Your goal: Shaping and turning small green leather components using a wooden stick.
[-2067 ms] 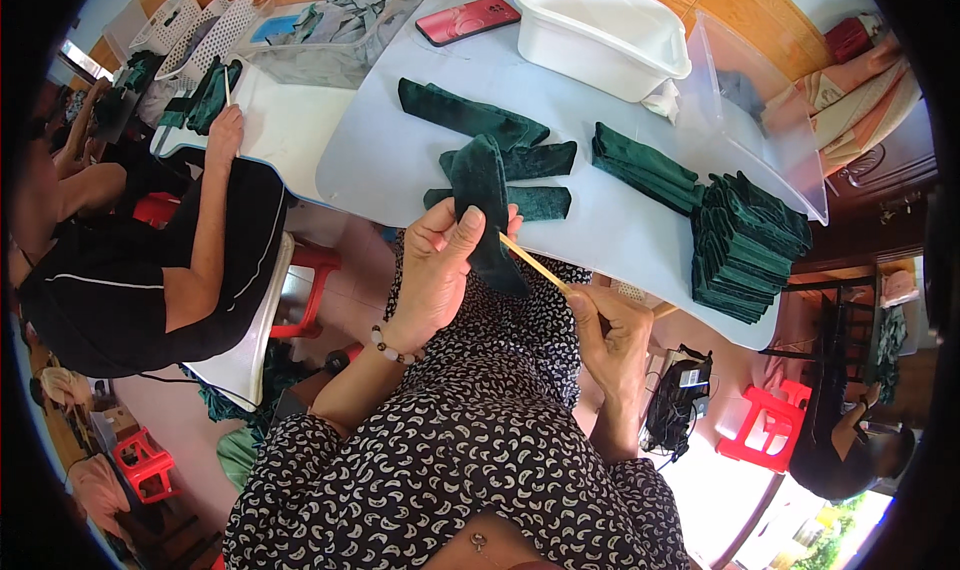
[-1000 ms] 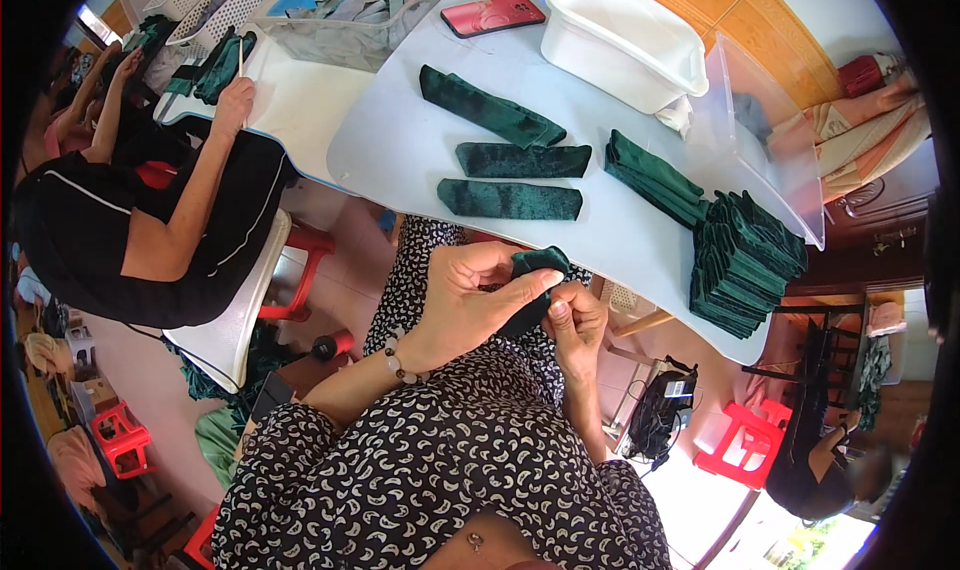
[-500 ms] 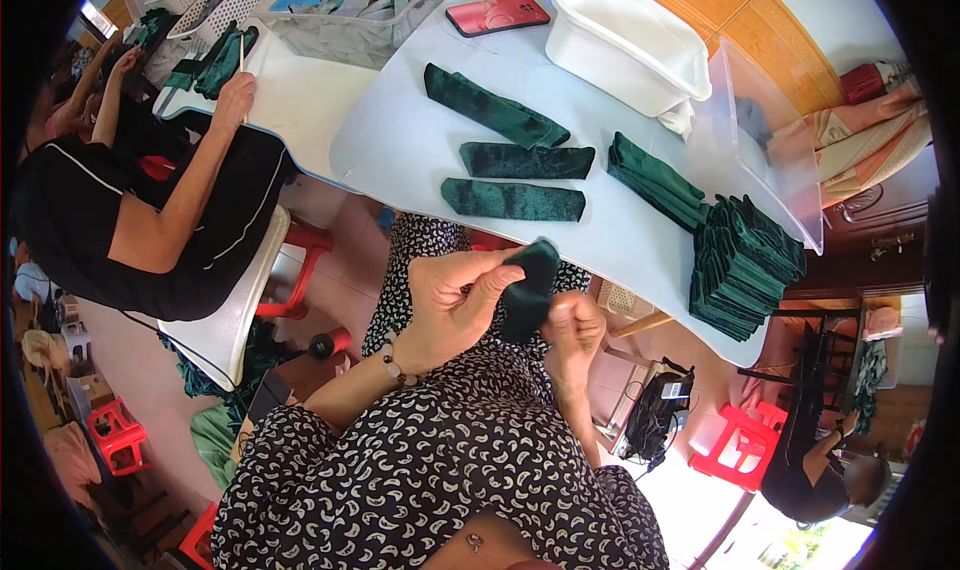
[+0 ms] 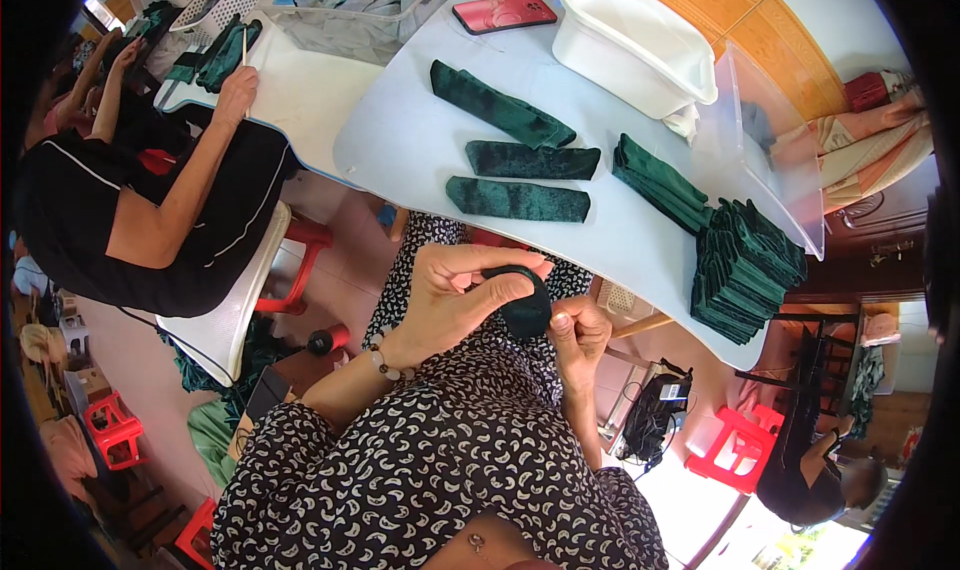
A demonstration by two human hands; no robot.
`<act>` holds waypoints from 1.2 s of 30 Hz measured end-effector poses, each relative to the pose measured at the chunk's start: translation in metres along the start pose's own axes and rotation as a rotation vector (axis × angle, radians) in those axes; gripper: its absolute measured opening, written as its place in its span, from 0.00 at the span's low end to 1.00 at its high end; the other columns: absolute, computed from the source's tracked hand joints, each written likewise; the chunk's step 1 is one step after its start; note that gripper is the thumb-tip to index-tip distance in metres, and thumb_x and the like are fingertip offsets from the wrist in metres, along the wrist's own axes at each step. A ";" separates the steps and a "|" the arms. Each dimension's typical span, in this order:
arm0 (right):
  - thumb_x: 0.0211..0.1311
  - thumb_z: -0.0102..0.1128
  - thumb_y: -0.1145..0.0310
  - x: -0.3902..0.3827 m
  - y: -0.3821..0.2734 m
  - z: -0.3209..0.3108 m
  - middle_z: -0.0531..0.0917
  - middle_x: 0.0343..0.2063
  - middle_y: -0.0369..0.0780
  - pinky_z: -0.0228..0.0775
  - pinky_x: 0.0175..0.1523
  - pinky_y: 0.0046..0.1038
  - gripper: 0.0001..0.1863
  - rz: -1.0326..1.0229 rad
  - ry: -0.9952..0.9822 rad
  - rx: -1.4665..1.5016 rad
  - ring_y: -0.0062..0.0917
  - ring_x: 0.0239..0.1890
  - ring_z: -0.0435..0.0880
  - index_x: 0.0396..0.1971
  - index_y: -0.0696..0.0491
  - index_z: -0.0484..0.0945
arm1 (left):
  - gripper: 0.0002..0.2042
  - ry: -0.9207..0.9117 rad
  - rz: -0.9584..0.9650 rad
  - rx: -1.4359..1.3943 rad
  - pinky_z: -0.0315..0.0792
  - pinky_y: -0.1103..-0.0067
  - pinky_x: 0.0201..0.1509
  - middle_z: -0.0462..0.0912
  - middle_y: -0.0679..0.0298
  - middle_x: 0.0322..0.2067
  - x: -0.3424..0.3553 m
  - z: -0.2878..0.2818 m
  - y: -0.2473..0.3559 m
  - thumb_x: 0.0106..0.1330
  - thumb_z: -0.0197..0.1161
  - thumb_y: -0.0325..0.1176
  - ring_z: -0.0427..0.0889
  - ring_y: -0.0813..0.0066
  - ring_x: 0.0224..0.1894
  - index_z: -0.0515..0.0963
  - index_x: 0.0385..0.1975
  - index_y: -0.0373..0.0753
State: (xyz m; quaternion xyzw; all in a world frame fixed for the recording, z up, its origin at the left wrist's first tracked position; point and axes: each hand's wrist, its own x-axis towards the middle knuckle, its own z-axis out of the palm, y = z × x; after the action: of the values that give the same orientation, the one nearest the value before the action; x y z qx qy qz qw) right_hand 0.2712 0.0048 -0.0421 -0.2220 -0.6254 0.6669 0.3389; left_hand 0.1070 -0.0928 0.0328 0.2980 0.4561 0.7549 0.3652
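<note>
A: What is the state of the left hand (image 4: 450,295)?
B: Partly closed. Its thumb bears on the face of a dark green velvet piece (image 4: 527,315); the fingers curl behind, gripping the piece between them.
A: And the right hand (image 4: 580,338)?
B: Closed to a pinch, just beside the left. The thumb presses against curled fingers at the piece's right edge; what lies inside the pinch cannot be told.
A: State the location of the piece.
B: Between the two hands, above the patterned dress (image 4: 430,460) and near the table (image 4: 385,155).
A: What lies beyond the hands?
B: Directly ahead, two green strips (image 4: 518,200) lie flat, with a slanted green bundle (image 4: 500,105) behind them. Right of the hands stands a velvet stack (image 4: 745,270), adjoining folded green lengths (image 4: 658,183). Farthest ahead are a white bin (image 4: 640,65) and, to its left, a red phone (image 4: 505,13).
</note>
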 end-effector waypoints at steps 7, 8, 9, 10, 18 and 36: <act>0.65 0.60 0.65 -0.004 0.009 0.003 0.75 0.21 0.33 0.58 0.22 0.16 0.12 0.042 -0.001 0.163 0.12 0.19 0.67 0.26 0.58 0.77 | 0.10 -0.069 0.012 0.002 0.78 0.83 0.44 0.85 0.53 0.37 -0.003 -0.008 -0.006 0.62 0.63 0.24 0.83 0.76 0.39 0.80 0.42 0.28; 0.65 0.60 0.65 -0.004 0.011 0.003 0.75 0.21 0.33 0.58 0.22 0.16 0.12 0.044 -0.001 0.162 0.12 0.19 0.67 0.26 0.58 0.77 | 0.10 -0.066 0.003 -0.027 0.78 0.83 0.44 0.85 0.53 0.37 -0.003 -0.008 -0.006 0.62 0.63 0.24 0.84 0.76 0.38 0.80 0.42 0.28; 0.65 0.60 0.64 -0.004 0.014 0.002 0.74 0.21 0.33 0.57 0.22 0.16 0.13 0.057 -0.012 0.177 0.12 0.18 0.67 0.26 0.58 0.76 | 0.10 -0.066 0.002 -0.027 0.78 0.83 0.44 0.85 0.53 0.37 -0.003 -0.008 -0.007 0.62 0.63 0.24 0.84 0.76 0.38 0.80 0.42 0.28; 0.65 0.60 0.62 -0.004 0.015 0.002 0.74 0.20 0.33 0.56 0.21 0.16 0.14 0.071 -0.023 0.191 0.12 0.17 0.67 0.26 0.59 0.76 | 0.12 -0.066 0.003 0.001 0.79 0.80 0.44 0.85 0.52 0.36 -0.003 -0.009 -0.007 0.62 0.64 0.29 0.85 0.71 0.38 0.80 0.42 0.28; 0.66 0.59 0.58 -0.002 0.021 -0.002 0.73 0.18 0.32 0.54 0.20 0.17 0.18 0.051 -0.101 0.181 0.12 0.16 0.65 0.25 0.58 0.76 | 0.14 -0.071 0.009 0.061 0.80 0.78 0.43 0.85 0.51 0.33 -0.005 -0.011 -0.009 0.62 0.65 0.35 0.86 0.68 0.36 0.81 0.39 0.27; 0.65 0.60 0.64 0.001 0.023 -0.002 0.75 0.20 0.33 0.58 0.23 0.18 0.14 0.025 -0.075 0.070 0.13 0.18 0.67 0.25 0.59 0.77 | 0.13 -0.087 0.209 0.422 0.80 0.82 0.40 0.86 0.52 0.34 -0.001 -0.006 0.006 0.56 0.68 0.22 0.86 0.73 0.36 0.80 0.42 0.28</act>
State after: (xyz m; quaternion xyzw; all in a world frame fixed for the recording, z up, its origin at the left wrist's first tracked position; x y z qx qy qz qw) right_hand 0.2682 0.0074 -0.0648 -0.1926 -0.6111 0.7004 0.3144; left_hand 0.1015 -0.0985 0.0360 0.4458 0.5541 0.6629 0.2340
